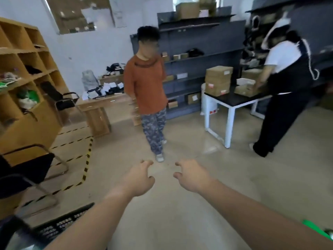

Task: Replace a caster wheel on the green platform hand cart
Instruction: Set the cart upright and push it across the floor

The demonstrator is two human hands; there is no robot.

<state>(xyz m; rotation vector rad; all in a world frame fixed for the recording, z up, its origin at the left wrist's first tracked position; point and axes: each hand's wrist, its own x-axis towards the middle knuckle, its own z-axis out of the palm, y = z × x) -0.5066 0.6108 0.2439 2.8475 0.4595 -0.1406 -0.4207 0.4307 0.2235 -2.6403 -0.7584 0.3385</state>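
Both arms are stretched fwd over the floor (180, 222). The left hand (138, 179) and right hand (192, 175) are held apart w/ fingers loosely curled, and nothing is gripped by either.

Of the green cart only a green sliver (314, 229) is seen, at the bottom-right edge. It is prob. part of the cart, but that can't be confirmed. No wheel or tools are in view. A black crate (59, 226) sits low on the left.

The job seems barely begun, w/ the cart not yet handled. To do this step well:
- The cart should be faced squarely and taken w/ both free hands.
- It is best tipped over so the wheel mount is exposed and steady.
- The new wheel and tools are best gathered beforehand.
- Room should be left for the person in an orange top (146, 87) standing close ahead.

White and red labels are seen on the cardboard boxes (218, 80) on the table (234, 101), and a red mark on the bucket (209, 105) beneath it. All are too blurred to be read, so no brand or text is legible anywhere.
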